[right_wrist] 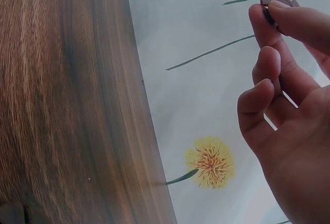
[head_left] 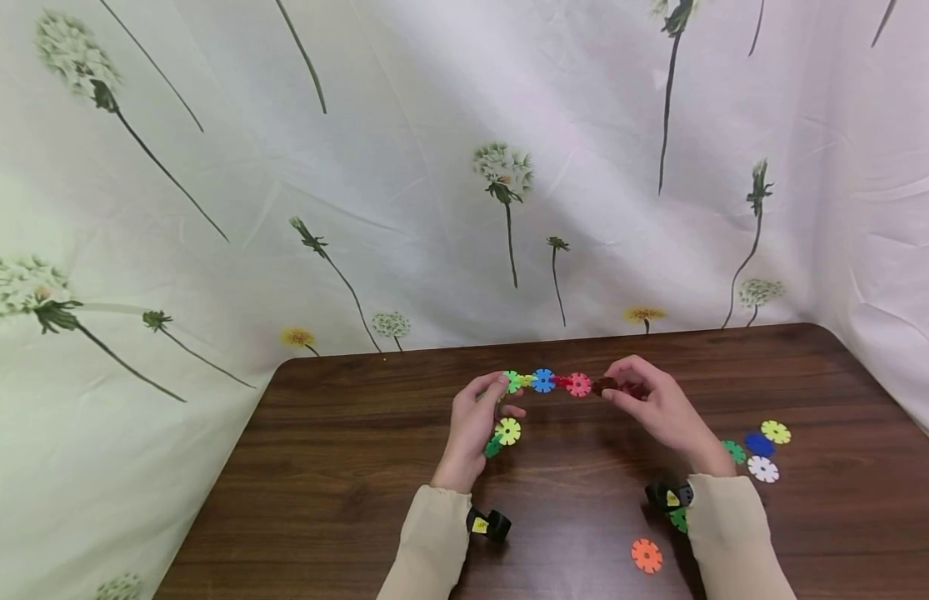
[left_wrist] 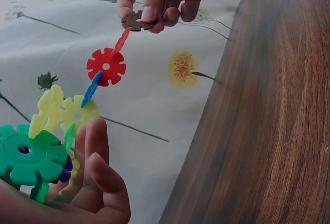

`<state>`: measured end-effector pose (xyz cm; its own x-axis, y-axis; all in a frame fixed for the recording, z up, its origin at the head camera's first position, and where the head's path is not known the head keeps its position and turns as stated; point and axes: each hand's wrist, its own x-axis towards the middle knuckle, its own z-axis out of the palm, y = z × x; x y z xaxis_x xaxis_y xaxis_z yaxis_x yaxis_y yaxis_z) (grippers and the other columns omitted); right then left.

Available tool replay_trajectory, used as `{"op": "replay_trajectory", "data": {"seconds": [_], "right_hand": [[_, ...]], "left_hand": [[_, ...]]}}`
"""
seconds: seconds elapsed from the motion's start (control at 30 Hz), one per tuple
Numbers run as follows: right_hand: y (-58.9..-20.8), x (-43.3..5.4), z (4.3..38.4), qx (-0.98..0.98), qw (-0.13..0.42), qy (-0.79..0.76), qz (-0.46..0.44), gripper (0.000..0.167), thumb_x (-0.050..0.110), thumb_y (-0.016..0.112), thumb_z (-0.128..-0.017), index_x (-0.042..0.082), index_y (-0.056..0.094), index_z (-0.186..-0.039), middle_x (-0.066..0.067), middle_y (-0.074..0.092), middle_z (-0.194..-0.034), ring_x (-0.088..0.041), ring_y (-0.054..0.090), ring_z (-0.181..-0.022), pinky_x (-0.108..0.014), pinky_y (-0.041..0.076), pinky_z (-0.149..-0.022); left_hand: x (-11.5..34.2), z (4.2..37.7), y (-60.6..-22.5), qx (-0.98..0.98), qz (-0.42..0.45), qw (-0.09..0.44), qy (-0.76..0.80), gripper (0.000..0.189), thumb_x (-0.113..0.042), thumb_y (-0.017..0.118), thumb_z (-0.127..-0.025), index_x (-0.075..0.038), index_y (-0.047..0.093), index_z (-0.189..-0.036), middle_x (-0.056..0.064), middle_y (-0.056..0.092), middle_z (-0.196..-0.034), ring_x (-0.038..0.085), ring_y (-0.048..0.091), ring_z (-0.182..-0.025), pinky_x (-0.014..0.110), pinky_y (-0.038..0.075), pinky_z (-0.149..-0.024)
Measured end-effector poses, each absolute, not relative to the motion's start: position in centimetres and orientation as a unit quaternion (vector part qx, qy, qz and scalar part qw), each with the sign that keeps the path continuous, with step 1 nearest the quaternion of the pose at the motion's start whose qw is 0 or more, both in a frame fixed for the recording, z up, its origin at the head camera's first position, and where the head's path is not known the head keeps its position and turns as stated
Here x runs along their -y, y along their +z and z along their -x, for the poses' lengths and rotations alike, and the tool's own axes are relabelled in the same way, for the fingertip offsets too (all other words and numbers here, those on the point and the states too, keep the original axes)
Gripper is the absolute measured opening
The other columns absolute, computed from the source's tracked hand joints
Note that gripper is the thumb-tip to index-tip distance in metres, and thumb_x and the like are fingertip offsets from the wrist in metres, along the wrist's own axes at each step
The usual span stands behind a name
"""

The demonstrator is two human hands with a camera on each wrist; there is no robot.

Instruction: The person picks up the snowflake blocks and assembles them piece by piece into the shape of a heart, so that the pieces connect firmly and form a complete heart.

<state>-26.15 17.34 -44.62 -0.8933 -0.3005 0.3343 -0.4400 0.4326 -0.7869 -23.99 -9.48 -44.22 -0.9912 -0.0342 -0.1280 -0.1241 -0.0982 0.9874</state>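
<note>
A chain of slotted interlocking plastic discs is stretched in the air between both hands. My left hand point(head_left: 470, 429) grips its left part, with a green disc point(left_wrist: 44, 159) and a yellow disc point(left_wrist: 49, 111) around the fingers. Below that hand hang another yellow disc point(head_left: 508, 423) and a darker green one point(head_left: 492, 447). Between the hands run a blue disc point(head_left: 542, 373) and a red disc point(left_wrist: 94, 69), joined by edge-on pieces. At the right end, my right hand point(head_left: 662, 408) pinches a brown disc point(left_wrist: 133, 24) between thumb and fingertips.
Loose discs lie on the brown wooden table point(head_left: 322, 467) at right: green point(head_left: 732, 448), blue point(head_left: 760, 444), yellow point(head_left: 775, 427) and white point(head_left: 763, 462). An orange disc point(head_left: 638, 556) lies nearer the front. Another green disc point(head_left: 678, 520) shows by the right wrist. A flower-printed cloth point(head_left: 434, 183) hangs behind.
</note>
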Motion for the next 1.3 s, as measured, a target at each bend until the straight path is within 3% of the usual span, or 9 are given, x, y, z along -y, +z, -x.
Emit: {"op": "replay_trajectory", "data": {"seconds": [0.4,0.57,0.7,0.93,1.3], "right_hand": [[-44.8,-16.8,26.2,0.844,0.066,0.485,-0.219,0.016,0.013,0.065,-0.093,0.015,0.06,-0.108,-0.004,0.068,-0.098,-0.013,0.055,-0.082,-0.023,0.049,-0.071],[-45.0,-16.5,26.2,0.844,0.09,0.474,-0.232,0.014,0.008,0.064,-0.092,0.014,0.062,-0.105,-0.006,0.068,-0.093,-0.01,0.052,-0.076,-0.022,0.046,-0.064],[-45.1,-16.2,26.3,0.847,0.112,0.459,-0.244,0.011,0.009,0.065,-0.091,0.016,0.064,-0.1,-0.003,0.067,-0.087,-0.009,0.049,-0.07,-0.022,0.043,-0.059],[-45.2,-15.7,26.1,0.846,0.164,0.433,-0.265,0.013,0.005,0.07,-0.087,0.015,0.068,-0.093,0.006,0.065,-0.083,-0.006,0.048,-0.068,-0.021,0.044,-0.058],[-45.4,-15.0,26.1,0.848,0.209,0.398,-0.281,0.015,0.002,0.073,-0.083,0.013,0.067,-0.091,0.007,0.061,-0.08,-0.002,0.046,-0.066,-0.02,0.044,-0.056]], "left_hand": [[9.4,23.9,-44.1,-0.673,0.059,0.031,0.736,0.043,-0.033,0.056,-0.098,-0.005,0.056,-0.13,0.022,0.067,-0.115,0.019,0.07,-0.073,0.032,0.055,-0.083],[9.3,23.9,-44.0,-0.666,0.075,0.034,0.741,0.046,-0.044,0.056,-0.096,-0.005,0.062,-0.122,0.027,0.064,-0.119,0.019,0.072,-0.076,0.029,0.055,-0.078],[9.3,24.0,-44.0,-0.653,0.092,0.029,0.751,0.04,-0.039,0.057,-0.096,-0.004,0.066,-0.114,0.029,0.065,-0.115,0.015,0.071,-0.074,0.033,0.058,-0.08],[9.4,24.2,-44.3,-0.646,0.102,0.01,0.757,0.029,-0.024,0.062,-0.095,0.002,0.068,-0.106,0.014,0.072,-0.091,0.016,0.072,-0.077,0.028,0.058,-0.075],[9.4,24.2,-44.1,-0.633,0.125,-0.001,0.764,0.025,-0.019,0.065,-0.092,0.005,0.067,-0.102,0.003,0.069,-0.079,0.011,0.069,-0.069,0.022,0.056,-0.068]]}}
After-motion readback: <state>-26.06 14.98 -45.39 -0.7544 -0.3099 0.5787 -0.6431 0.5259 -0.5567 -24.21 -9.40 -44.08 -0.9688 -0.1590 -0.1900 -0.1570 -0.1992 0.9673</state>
